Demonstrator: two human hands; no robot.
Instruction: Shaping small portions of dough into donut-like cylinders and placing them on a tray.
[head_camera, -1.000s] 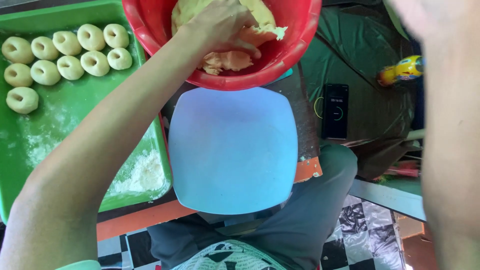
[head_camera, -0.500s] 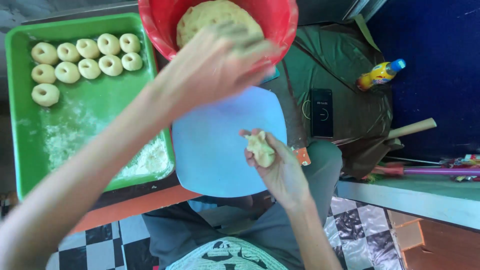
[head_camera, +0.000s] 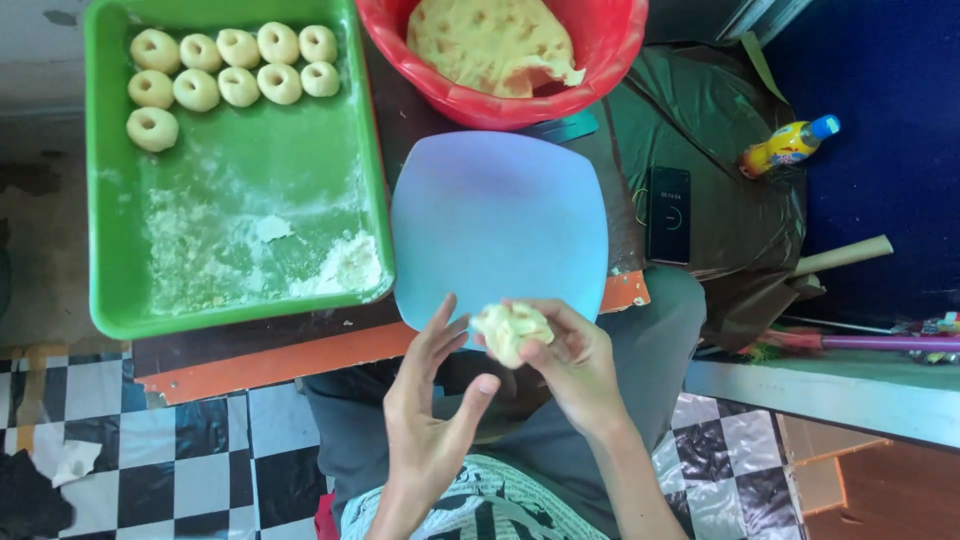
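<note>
The right hand (head_camera: 575, 365) pinched a dough lump (head_camera: 511, 330) in its fingertips, above the lap, just off the blue plate's (head_camera: 498, 215) near edge. The left hand (head_camera: 430, 390) was open beside it, fingers spread, holding nothing. Held so lightly and clear of the plate, the soft lump could sag, stick or drop onto the lap.

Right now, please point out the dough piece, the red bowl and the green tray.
dough piece (head_camera: 511, 331), head view, middle of the lump.
red bowl (head_camera: 500, 108), head view, near rim.
green tray (head_camera: 250, 305), head view, near wall.
</note>
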